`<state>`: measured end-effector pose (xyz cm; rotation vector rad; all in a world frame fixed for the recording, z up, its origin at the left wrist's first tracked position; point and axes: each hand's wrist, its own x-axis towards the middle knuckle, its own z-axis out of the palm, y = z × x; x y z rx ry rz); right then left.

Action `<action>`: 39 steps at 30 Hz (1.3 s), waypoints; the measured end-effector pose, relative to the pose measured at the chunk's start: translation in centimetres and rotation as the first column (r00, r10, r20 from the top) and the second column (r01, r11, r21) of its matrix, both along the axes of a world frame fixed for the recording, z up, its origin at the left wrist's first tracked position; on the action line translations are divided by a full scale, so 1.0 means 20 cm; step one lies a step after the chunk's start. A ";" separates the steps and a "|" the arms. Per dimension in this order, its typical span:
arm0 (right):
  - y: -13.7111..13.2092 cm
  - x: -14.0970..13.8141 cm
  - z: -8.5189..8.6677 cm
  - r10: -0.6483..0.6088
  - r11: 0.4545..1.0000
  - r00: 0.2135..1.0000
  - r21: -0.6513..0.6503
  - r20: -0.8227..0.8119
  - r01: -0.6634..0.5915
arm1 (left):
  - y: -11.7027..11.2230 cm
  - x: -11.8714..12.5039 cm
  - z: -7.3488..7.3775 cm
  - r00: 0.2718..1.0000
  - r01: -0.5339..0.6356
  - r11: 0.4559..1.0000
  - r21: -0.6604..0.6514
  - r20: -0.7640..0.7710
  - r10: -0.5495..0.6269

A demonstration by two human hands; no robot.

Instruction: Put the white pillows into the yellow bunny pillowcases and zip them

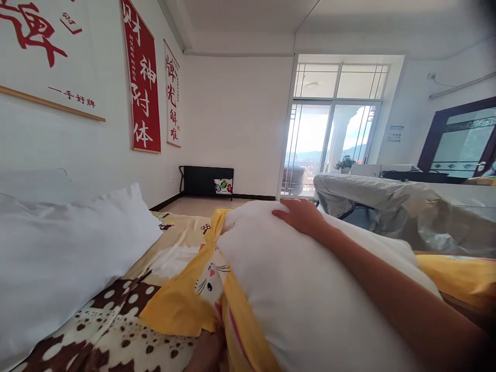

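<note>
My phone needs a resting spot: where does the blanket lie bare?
Bare patterned blanket shows between the leftmost pillow and the yellow cover, widening toward the camera. Crowded right of that: the cover meets the middle pillow, the right hand rests on its far end, and the left hand is partly hidden by the cover.

Daylight is streaming through the glass doors [330, 135], blowing out the sky [312, 127] to near white and glinting off the plastic sheeting [391, 199]. Soft shadows are shading the central white pillow [306, 284], while wide-angle distortion is stretching the edges and darkness is clouding the upper right corner.
</note>
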<state>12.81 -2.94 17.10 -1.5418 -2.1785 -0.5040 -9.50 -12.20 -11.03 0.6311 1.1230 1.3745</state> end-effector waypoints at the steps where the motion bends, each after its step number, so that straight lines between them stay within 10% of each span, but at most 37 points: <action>1: -0.05 0.00 0.06 -0.020 0.995 0.997 0.101 0.074 0.012 | 0.02 0.03 0.01 0.998 0.043 0.999 0.023 -0.044 -0.042; 8: -0.31 0.03 0.22 0.118 0.833 0.946 0.489 0.301 -0.259 | 0.15 0.02 0.14 0.961 0.089 0.993 0.082 -0.270 -0.064; 11: -0.31 0.06 0.10 0.232 0.753 0.896 0.514 0.379 -0.412 | 0.15 -0.08 0.23 0.949 0.007 0.984 0.178 -0.311 0.050; 16: -0.20 0.13 -0.32 0.411 0.433 0.747 0.610 0.522 -0.664 | 0.02 -0.28 0.40 0.825 -0.093 0.888 0.449 -0.465 0.322; 19: -0.20 0.13 -0.51 0.475 0.459 0.729 0.567 0.494 -0.684 | -0.07 -0.33 0.54 0.582 -0.055 0.719 0.693 -0.563 0.587; 23: -0.28 0.13 -0.56 0.484 0.495 0.733 0.542 0.478 -0.679 | -0.07 -0.30 0.77 0.156 0.123 0.570 0.813 -0.583 0.798; 25: -0.31 0.15 -0.52 0.487 0.498 0.707 0.503 0.512 -0.707 | -0.02 -0.28 0.87 -0.042 0.189 0.677 0.711 -0.683 0.729; 28: -0.35 0.20 -0.46 0.461 0.537 0.693 0.447 0.554 -0.715 | 0.06 -0.26 0.93 -0.182 0.260 0.929 0.262 -0.932 0.314; 31: -0.39 0.21 -0.41 0.339 0.646 0.767 0.458 0.545 -0.611 | 0.08 -0.27 0.91 -0.228 0.380 0.923 -0.053 -0.973 0.038; 35: -0.47 0.06 -0.40 0.180 0.720 0.862 0.534 0.474 -0.444 | 0.04 -0.25 0.88 -0.281 0.410 0.910 -0.053 -0.957 0.071; 39: -0.52 -0.18 -0.49 0.350 0.680 0.741 0.389 0.573 -0.622 | 0.02 -0.19 0.90 -0.356 0.332 0.941 0.066 -0.915 0.190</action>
